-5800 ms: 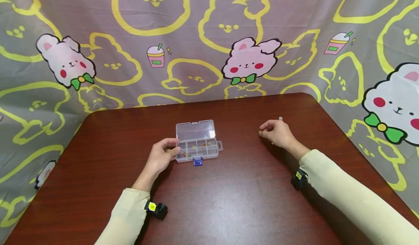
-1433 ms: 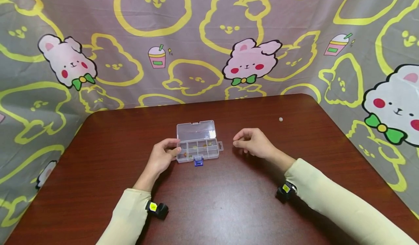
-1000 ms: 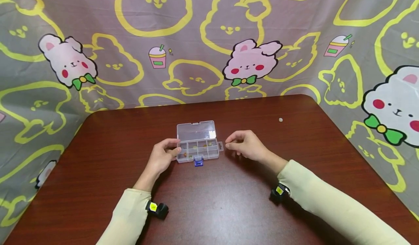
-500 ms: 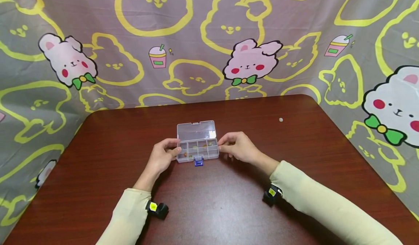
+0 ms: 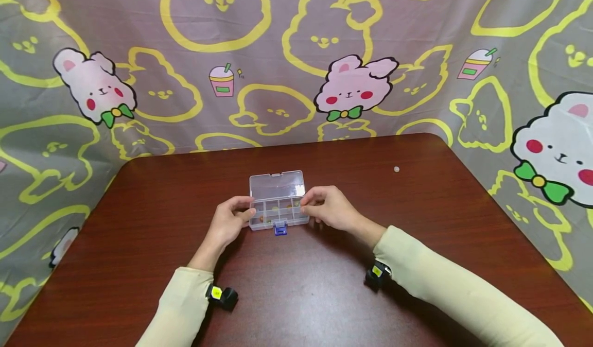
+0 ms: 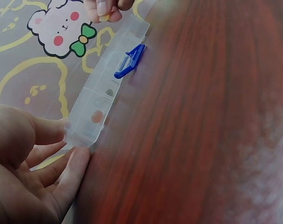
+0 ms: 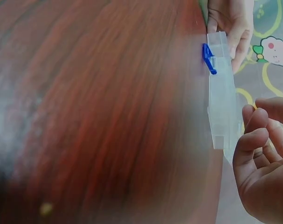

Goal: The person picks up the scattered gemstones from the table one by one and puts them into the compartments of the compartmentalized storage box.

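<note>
A clear plastic compartment box (image 5: pixel 279 212) stands on the table with its lid (image 5: pixel 277 185) raised behind it and a blue latch (image 5: pixel 280 229) at the front. Several small coloured beads lie in its compartments, among them an orange bead (image 6: pixel 97 116). My left hand (image 5: pixel 228 221) holds the box's left end between thumb and fingers. Over the right end compartments is my right hand (image 5: pixel 331 209), pinching a small yellow bead (image 6: pixel 104 18) between thumb and fingertips. That bead is mostly hidden by the fingers.
A whitish bead (image 5: pixel 396 169) lies on the brown table (image 5: pixel 296 285) at the far right. Patterned cloth (image 5: pixel 278 53) hangs behind and beside the table. A blurred yellowish spot (image 7: pixel 46 209) shows low in the right wrist view; what it is, I cannot tell.
My right hand has moved left from the table's right side, uncovering the whitish bead, and now reaches over the box's right end. The left hand and box have stayed in place.
</note>
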A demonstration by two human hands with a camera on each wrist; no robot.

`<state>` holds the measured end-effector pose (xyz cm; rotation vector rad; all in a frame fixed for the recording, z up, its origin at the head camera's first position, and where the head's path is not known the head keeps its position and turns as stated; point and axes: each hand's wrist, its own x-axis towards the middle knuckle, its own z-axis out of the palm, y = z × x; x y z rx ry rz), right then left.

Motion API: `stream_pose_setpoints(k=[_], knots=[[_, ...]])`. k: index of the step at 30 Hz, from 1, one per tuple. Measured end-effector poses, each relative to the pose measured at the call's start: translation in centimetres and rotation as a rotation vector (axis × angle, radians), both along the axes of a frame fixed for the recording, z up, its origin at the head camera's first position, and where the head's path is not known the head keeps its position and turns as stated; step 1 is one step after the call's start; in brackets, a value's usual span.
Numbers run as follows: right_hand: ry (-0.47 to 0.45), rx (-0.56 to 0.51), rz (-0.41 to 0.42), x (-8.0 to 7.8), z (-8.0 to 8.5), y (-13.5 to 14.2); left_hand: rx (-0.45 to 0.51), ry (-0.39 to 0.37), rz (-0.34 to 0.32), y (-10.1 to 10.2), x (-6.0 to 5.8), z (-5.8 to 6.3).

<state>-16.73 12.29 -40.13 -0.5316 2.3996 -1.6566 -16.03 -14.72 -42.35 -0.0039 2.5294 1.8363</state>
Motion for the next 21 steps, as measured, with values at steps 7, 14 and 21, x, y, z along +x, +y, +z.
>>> stream_pose_setpoints(k=[7,14,21], knots=[[0.052,0.008,0.028,-0.1,0.2,-1.0,0.003,0.001,-0.001,0.0,0.0,0.0],[0.100,0.034,0.042,-0.1,0.5,-2.0,0.002,0.006,-0.001,0.0,-0.2,-0.1],[0.123,0.083,0.049,-0.2,0.5,-3.0,0.004,0.007,0.001,0.0,-0.1,0.0]])
